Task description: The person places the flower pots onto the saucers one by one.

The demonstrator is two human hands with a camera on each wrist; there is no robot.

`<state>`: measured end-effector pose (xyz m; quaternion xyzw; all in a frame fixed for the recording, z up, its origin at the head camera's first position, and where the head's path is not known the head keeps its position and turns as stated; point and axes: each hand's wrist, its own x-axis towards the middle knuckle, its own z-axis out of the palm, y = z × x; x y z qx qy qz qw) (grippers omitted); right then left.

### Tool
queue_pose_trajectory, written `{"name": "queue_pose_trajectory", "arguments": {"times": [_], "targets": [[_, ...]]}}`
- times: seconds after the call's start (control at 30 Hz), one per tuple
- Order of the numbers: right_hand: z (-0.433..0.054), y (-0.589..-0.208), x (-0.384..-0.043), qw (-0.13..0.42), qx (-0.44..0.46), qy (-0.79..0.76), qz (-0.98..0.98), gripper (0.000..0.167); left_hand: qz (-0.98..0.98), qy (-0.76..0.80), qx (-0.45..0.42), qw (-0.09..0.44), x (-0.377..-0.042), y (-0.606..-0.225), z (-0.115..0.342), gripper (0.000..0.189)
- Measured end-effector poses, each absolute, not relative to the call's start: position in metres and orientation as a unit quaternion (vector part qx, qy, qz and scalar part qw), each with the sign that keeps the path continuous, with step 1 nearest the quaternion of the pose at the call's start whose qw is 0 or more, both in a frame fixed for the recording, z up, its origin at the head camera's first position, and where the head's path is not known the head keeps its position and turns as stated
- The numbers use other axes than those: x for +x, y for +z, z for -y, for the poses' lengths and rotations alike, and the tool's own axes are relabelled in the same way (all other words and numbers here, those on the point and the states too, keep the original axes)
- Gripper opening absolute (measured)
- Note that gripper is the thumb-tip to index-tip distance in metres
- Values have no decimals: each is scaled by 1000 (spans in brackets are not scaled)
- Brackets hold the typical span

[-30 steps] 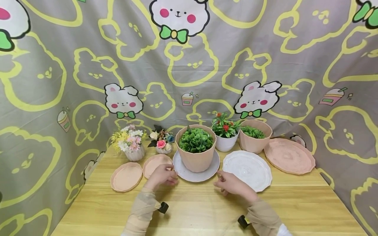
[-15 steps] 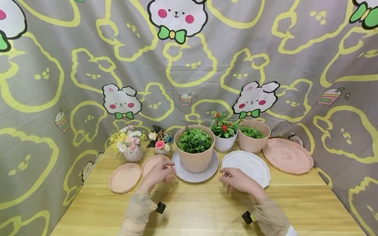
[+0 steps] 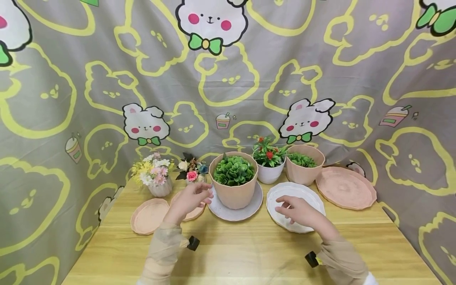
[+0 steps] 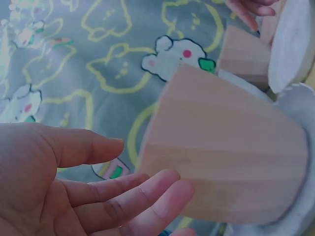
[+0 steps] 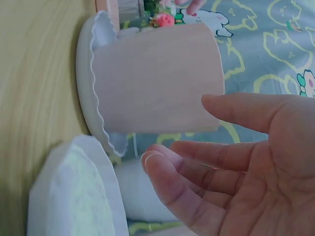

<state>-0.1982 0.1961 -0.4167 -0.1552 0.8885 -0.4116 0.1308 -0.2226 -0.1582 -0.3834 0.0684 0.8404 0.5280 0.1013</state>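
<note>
The cloth backdrop (image 3: pixel 221 95) bounds the rear. The worktop (image 3: pixel 235 257) offers its widest room on the near side, where bare wood shows between the two sleeves (image 3: pixel 164 243). The large peach pot (image 3: pixel 236 196), filled with green foliage (image 3: pixel 234 171), stands upright on the grey saucer (image 3: pixel 236 215); both have kept their place among their neighbours, and a margin of saucer shows at the front and sides. The pink tray (image 3: pixel 345 188) ends the row at right. The white tray (image 3: pixel 308 191) lies just beside the grey saucer, leaving little sideways room there. The second peach pot (image 3: pixel 303 175) and the white pot (image 3: pixel 269 173) crowd the right rear. Only the hands have shifted: the right hand (image 3: pixel 302 212) has moved outward from the saucer's rim to hang above the white tray, and the left hand (image 3: pixel 188 202) has risen to beside the large peach pot, apparently not touching it. In each grip the thumb stands well apart from loosely bent fingers, with nothing held; the pot is thus judged settled, needing no support. The left small saucer (image 3: pixel 147 215), the right small saucer (image 3: pixel 195 213), partly hidden, and the rose arrangement (image 3: pixel 192 176) narrow the left side.
</note>
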Motion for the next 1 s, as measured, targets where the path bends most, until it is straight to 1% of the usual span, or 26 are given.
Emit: {"name": "queue_pose_trajectory", "arguments": {"times": [0.2,0.33,0.6,0.77,1.0], "targets": [[-211,-411,-195,117,-139,-402,-897,43,-846,517,93,93,-226,-368,153,36],[-222,-408,-194,110,-139,-397,-900,44,-843,521,99,93,-228,-362,146,38],[-238,-403,-190,104,-106,-386,-910,48,-832,534,119,96,-230,-344,117,37],[-248,-403,-188,94,-99,-380,-915,49,-819,545,142,108,-234,-340,98,37],[-269,-408,-189,87,-83,-363,-924,52,-791,574,159,141,-238,-344,75,39]]}}
